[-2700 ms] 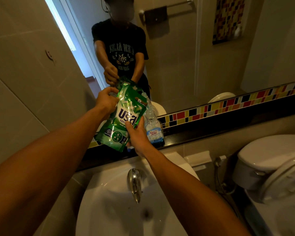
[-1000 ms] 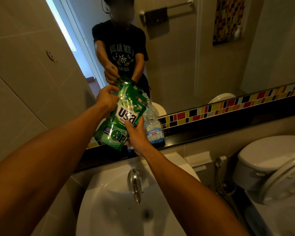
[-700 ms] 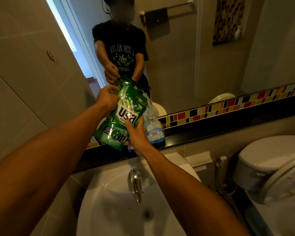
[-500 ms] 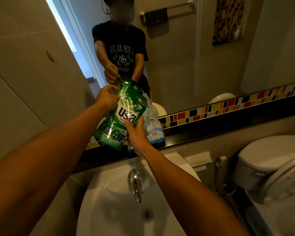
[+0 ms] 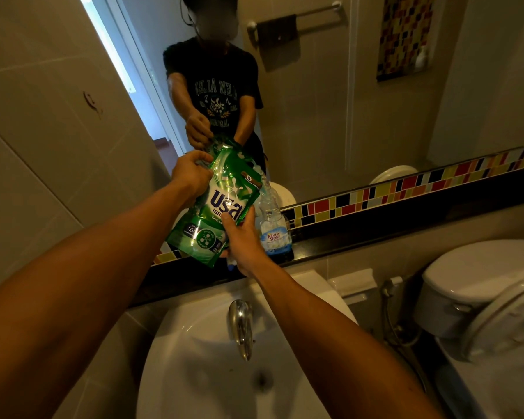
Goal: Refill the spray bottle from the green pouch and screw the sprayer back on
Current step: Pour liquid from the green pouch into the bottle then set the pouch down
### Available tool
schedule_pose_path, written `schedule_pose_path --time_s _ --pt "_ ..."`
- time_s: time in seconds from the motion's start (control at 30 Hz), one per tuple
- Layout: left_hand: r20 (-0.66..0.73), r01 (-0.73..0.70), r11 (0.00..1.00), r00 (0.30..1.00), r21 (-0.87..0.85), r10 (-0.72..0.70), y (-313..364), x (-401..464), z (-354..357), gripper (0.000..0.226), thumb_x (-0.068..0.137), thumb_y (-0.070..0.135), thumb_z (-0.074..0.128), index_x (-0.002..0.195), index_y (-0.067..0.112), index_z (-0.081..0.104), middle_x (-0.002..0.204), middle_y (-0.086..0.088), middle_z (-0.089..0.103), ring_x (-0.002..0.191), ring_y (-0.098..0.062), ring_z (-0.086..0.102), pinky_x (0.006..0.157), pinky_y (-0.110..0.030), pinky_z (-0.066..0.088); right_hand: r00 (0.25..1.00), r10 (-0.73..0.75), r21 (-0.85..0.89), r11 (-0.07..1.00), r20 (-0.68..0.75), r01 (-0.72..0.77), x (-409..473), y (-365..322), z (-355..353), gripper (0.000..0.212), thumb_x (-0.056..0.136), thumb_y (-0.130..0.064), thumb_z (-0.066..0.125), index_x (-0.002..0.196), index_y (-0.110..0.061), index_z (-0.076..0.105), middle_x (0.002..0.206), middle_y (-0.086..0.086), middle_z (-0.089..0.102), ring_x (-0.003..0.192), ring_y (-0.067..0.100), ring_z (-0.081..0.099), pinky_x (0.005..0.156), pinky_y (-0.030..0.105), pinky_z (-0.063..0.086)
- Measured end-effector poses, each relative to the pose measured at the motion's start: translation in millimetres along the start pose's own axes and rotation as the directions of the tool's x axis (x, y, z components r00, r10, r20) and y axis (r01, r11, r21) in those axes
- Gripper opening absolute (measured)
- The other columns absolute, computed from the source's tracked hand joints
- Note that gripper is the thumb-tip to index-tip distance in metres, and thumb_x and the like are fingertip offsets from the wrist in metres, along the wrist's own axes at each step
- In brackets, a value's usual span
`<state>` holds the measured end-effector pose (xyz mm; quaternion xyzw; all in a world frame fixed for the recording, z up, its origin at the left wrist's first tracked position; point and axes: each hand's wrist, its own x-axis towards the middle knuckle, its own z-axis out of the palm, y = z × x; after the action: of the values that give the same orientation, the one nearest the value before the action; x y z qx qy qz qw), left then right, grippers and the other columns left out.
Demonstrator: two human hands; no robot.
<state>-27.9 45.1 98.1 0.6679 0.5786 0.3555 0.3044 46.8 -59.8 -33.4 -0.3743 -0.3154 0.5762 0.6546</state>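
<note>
Green pouch (image 5: 217,207) tipped over the spray bottle (image 5: 273,225), both my hands on it.

My left hand (image 5: 191,173) pinches the pouch's top corner, my right hand (image 5: 243,237) grips its lower edge. The bottle stands on the black ledge (image 5: 375,234) by the mirror (image 5: 330,116), above the white sink (image 5: 194,358); toilet (image 5: 478,285) off right.

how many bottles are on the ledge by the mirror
1: a clear bottle stands on the black ledge behind the sink, right of the green pouch. The pouch may hide others.
</note>
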Motion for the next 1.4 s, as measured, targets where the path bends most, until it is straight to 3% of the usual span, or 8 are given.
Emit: schedule_pose_path --time_s 0.13,0.3,0.63,0.83,0.97,1.13,1.27,1.4 --pt "0.002 -0.002 1.000 1.000 0.002 0.002 0.0 -0.1 0.5 0.029 0.095 0.004 0.060 0.112 0.028 0.058 0.121 -0.015 0.062 0.098 -0.031 0.069 0.081 -0.043 0.062 1.000 -0.007 -0.001 1.000 -0.009 0.007 0.6 1.0 0.4 0.068 0.106 -0.026 0.057 0.157 -0.047 0.016 0.144 0.003 0.059 0.112 0.019 0.070 0.083 0.058 0.062" --pt "-0.004 -0.015 1.000 1.000 0.010 0.015 0.7 -0.1 0.8 0.030 0.094 0.003 0.061 0.110 0.029 0.059 0.121 -0.015 0.062 0.098 -0.030 0.069 0.076 -0.037 0.061 1.000 -0.003 0.015 1.000 0.001 0.003 -0.4 1.2 0.5 0.066 0.106 -0.027 0.058 0.154 -0.050 0.019 0.144 0.003 0.059 0.118 0.026 0.069 0.082 0.060 0.062" --pt "-0.002 -0.004 1.000 1.000 0.016 0.004 1.0 -0.8 2.4 0.030 0.094 0.004 0.061 0.109 0.030 0.058 0.121 -0.014 0.062 0.098 -0.030 0.069 0.081 -0.041 0.062 1.000 0.004 -0.007 1.000 -0.016 -0.004 -0.7 1.1 -0.4 0.068 0.105 -0.027 0.059 0.155 -0.048 0.019 0.144 0.004 0.059 0.119 0.028 0.069 0.082 0.060 0.062" --pt "-0.013 -0.002 1.000 1.000 0.018 0.002 -2.2 -4.0 5.1 0.030 0.095 0.003 0.060 0.111 0.029 0.057 0.119 -0.014 0.062 0.089 -0.027 0.070 0.064 -0.031 0.058 0.999 0.002 -0.032 0.999 -0.037 -0.004 0.6 2.1 -5.4 0.076 0.105 -0.026 0.058 0.162 -0.042 0.009 0.147 0.005 0.057 0.114 0.019 0.069 0.084 0.053 0.063" --pt "-0.037 0.017 1.000 0.999 -0.020 -0.018 -11.2 -10.5 11.5 0.029 0.095 0.002 0.059 0.109 0.027 0.057 0.118 -0.013 0.062 0.088 -0.027 0.069 0.065 -0.033 0.059 0.999 0.006 -0.100 0.995 -0.054 -0.012 1.7 5.5 -13.1 0.076 0.105 -0.027 0.057 0.162 -0.043 0.010 0.147 0.005 0.057 0.121 0.025 0.066 0.094 0.059 0.059" --pt "-0.069 0.080 0.993 0.994 -0.092 -0.086 -26.7 -19.4 23.4 0.026 0.092 0.000 0.062 0.107 0.020 0.058 0.107 -0.014 0.064 0.077 -0.024 0.066 0.053 -0.028 0.051 0.997 -0.011 -0.176 0.984 -0.079 -0.004 2.5 10.1 -26.4 0.079 0.107 -0.025 0.055 0.165 -0.036 0.003 0.154 0.009 0.051 0.131 0.029 0.058 0.104 0.052 0.054" --pt "-0.052 0.144 0.978 0.987 -0.154 -0.153 -44.8 -22.5 29.1 0.018 0.090 0.005 0.064 0.095 0.022 0.065 0.103 -0.015 0.071 0.086 -0.031 0.071 0.072 -0.042 0.062 0.995 -0.020 -0.293 0.956 -0.094 -0.009 3.4 16.0 -37.1 0.079 0.104 -0.037 0.055 0.164 -0.039 0.003 0.153 0.010 0.052 0.129 0.029 0.059 0.105 0.054 0.053" --pt "-0.059 0.200 0.954 0.974 -0.223 -0.218 -66.5 -28.7 35.8 0.015 0.086 0.005 0.064 0.088 0.018 0.072 0.097 -0.016 0.073 0.087 -0.034 0.072 0.076 -0.049 0.062 0.993 0.000 -0.323 0.946 -0.119 -0.039 3.9 18.5 -52.8 0.057 0.107 -0.039 0.049 0.157 -0.030 0.023 0.137 0.009 0.059 0.115 0.025 0.063 0.098 0.050 0.056"
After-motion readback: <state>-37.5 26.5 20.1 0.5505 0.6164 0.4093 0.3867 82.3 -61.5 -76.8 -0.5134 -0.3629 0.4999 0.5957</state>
